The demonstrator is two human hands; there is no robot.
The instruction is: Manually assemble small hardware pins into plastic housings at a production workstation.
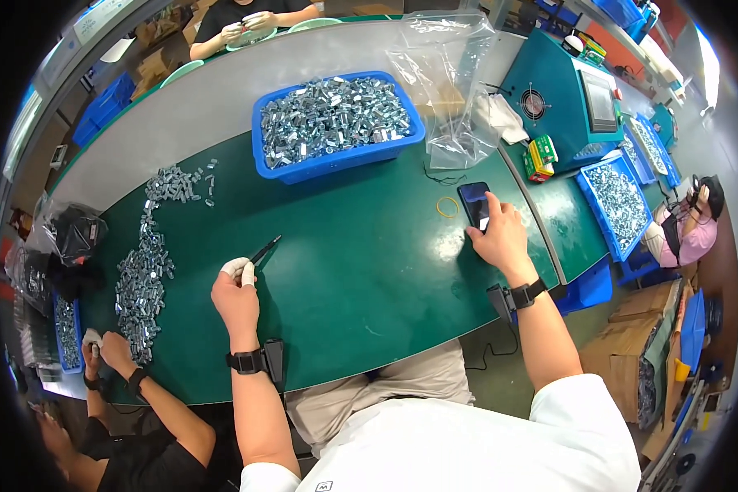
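My left hand, with white covers on some fingertips, is closed on a slim black pen-like tool. Its tip points away from me to the right, just over the green table. Toward the right side a dark smartphone lies on the tabletop. My right hand reaches over the phone's near right part, index finger stretched onto it and thumb by its lower left edge. The other fingers are partly curled. Left of the phone lies a yellow rubber band. Black straps with small boxes circle both my wrists.
A blue bin heaped with small metal parts stands at the far middle, beside a clear plastic bag. Loose metal parts spread along the left, near a co-worker's hands. A teal machine stands far right.
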